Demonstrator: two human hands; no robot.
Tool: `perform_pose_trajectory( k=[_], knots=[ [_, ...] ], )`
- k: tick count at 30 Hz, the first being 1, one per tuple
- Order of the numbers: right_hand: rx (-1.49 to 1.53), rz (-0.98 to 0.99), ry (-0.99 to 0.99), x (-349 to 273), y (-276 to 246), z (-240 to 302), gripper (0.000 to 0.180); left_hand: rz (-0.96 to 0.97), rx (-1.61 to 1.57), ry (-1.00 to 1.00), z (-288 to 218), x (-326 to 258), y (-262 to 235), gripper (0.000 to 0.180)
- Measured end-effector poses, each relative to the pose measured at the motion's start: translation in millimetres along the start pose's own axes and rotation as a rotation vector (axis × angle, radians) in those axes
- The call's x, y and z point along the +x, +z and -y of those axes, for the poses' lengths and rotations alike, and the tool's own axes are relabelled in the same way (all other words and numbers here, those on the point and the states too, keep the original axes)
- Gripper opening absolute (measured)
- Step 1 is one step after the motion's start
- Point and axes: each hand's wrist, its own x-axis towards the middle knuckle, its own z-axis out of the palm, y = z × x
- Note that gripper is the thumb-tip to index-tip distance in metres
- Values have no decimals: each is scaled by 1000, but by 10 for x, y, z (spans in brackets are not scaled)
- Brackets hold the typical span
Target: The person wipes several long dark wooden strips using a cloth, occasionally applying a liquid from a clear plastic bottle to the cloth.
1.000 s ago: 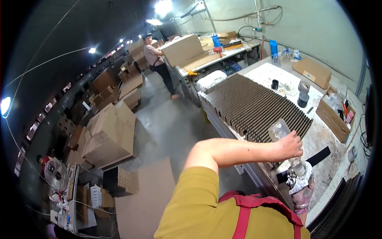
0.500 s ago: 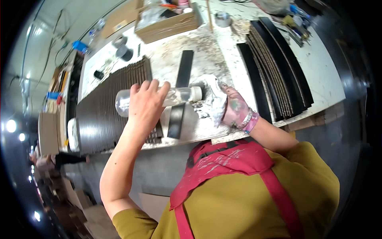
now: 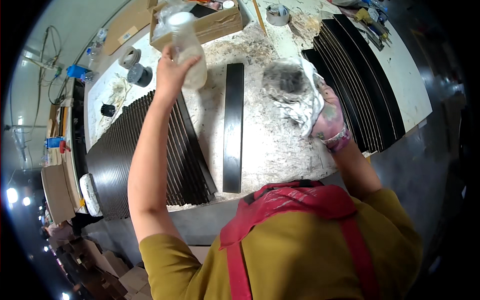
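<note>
My left hand (image 3: 172, 70) is raised over the workbench and grips a clear plastic bottle (image 3: 189, 47) with pale contents, held roughly upright. My right hand (image 3: 327, 117) holds a crumpled, stained white rag (image 3: 292, 92) above the bench top. Between the two hands a single long black strip (image 3: 233, 127) lies flat on the rough speckled bench top (image 3: 275, 150). A fanned row of black strips (image 3: 145, 160) lies under my left forearm. Another stack of black strips (image 3: 360, 75) sits just right of my right hand.
An open cardboard box (image 3: 210, 22) stands at the far side of the bench, with a tape roll (image 3: 277, 14) to its right. Two dark rolls (image 3: 136, 75) lie at the far left. Stacked cardboard boxes (image 3: 115, 275) stand on the floor at lower left.
The left hand has lifted the bottle from lying on the bench to upright in the air. The right hand has raised the rag and moved it farther up. The view shifted.
</note>
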Motion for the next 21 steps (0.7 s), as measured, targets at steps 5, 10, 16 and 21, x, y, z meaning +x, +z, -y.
perform_pose_trajectory(
  k=[5, 10, 16, 21],
  knots=[
    [2, -122, 58, 126, -271, -17, 40, -158, -227, -64, 898, 447, 166, 57],
    [-413, 41, 32, 371, -261, -45, 33, -149, -236, -40, 1159, 434, 61, 80],
    [-744, -138, -194, 873, -326, 99, 26, -31, -108, -208, -53, -1201, 402, 83],
    [-1798, 291, -509, 841, -131, -579, 35, 34, 329, -173, -199, -2999, 852, 76]
  ],
)
